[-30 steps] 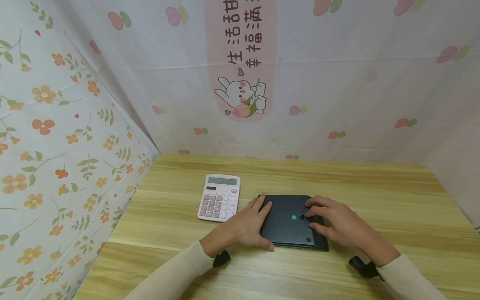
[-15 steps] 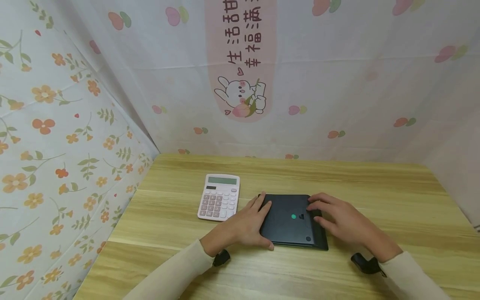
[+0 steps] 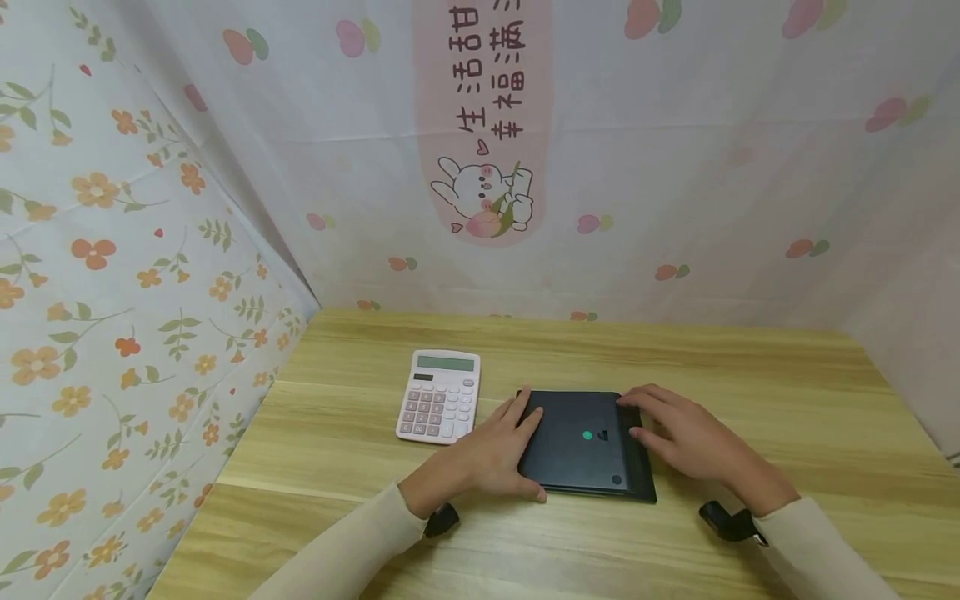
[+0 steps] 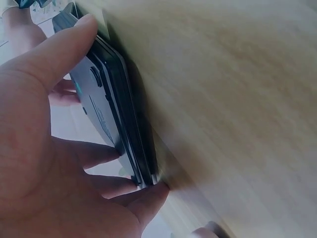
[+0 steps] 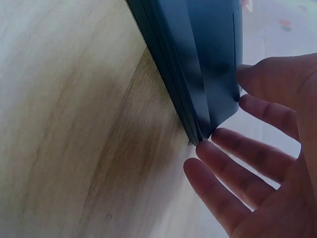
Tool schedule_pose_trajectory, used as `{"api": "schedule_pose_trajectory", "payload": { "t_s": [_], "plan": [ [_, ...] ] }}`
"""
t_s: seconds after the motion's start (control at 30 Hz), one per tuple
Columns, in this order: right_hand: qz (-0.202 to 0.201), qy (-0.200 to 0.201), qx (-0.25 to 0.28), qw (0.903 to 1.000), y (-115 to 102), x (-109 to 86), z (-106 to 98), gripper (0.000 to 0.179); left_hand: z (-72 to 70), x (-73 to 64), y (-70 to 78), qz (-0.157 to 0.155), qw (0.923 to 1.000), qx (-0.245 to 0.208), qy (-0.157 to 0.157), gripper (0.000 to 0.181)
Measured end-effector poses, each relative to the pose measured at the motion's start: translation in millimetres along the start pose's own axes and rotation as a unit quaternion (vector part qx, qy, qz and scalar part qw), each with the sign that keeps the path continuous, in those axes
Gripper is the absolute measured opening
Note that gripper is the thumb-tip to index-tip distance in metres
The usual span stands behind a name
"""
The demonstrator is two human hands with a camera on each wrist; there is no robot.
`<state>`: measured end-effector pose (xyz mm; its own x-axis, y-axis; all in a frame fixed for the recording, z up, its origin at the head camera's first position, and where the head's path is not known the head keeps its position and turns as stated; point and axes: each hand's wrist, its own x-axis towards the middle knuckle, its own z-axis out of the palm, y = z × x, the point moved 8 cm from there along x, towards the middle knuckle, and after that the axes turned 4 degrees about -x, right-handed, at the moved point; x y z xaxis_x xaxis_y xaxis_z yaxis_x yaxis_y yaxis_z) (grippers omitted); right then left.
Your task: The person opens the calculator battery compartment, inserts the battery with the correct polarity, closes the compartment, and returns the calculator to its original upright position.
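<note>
Two hands work at a flat black device (image 3: 562, 454) lying on the table (image 3: 712, 358), right of centre in the lower half of the head view, a green dot (image 3: 587, 435) and a round foot (image 3: 617, 479) on its upward face. The left hand (image 3: 491, 454) holds its left part lightly between thumb and spread fingers, while the right hand (image 3: 690, 437), unclenched, rests fingertips on its upper right corner. It looks light and stiff, likely hard plastic, smooth enough to slide a little on the wood-grained top; the best hold is probably by the two short edges, as any small cover or catch (too small to make out properly) could be the fragile part. To its upper left lies a pale pink calculator (image 3: 438, 396), rounded at the corners; behind hangs thin, creased cloth (image 3: 675, 167) printed with fruit, and flowered cloth (image 3: 93, 192) fills the left side. In the left wrist view, the device slants from upper left to lower centre, its layered rim glossy, thumb at the top and fingertips along the lower end. In the right wrist view, its satin, bevelled body enters from the top edge; thumb and fingertips meet the corner near the centre, the other fingers loosely extended, without a firm grasp.
</note>
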<state>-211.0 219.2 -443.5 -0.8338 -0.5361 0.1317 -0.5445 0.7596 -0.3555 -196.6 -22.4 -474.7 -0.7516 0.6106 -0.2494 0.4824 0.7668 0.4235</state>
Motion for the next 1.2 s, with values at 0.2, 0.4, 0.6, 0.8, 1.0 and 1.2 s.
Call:
{"api": "schedule_pose_trajectory", "payload": {
  "t_s": [0.2,0.4,0.6,0.8,1.0,1.2],
  "plan": [
    [0.021,-0.012,0.013,0.9996,5,0.3,3,0.045,2.9,-5.7,1.1,0.004,1.0000,0.001,-0.001,0.113],
    [0.037,-0.010,0.017,0.9991,7,2.6,5,0.047,7.5,-10.2,7.5,0.013,0.9996,0.021,-0.010,0.109],
    [0.064,-0.008,0.023,0.9976,9,7.1,8,0.048,6.6,-12.8,17.3,0.020,0.9972,0.072,0.010,0.100],
    [0.095,-0.013,0.048,0.9943,9,11.1,9,0.049,2.3,-13.1,28.0,0.016,0.9898,0.134,0.044,0.087],
    [0.113,-0.009,0.050,0.9923,9,14.5,10,0.049,2.2,-10.1,34.8,0.021,0.9802,0.190,0.053,0.084],
    [0.116,-0.001,0.046,0.9922,9,16.7,11,0.049,2.6,-7.6,40.3,0.043,0.9703,0.231,0.057,0.082]
  ]
}}
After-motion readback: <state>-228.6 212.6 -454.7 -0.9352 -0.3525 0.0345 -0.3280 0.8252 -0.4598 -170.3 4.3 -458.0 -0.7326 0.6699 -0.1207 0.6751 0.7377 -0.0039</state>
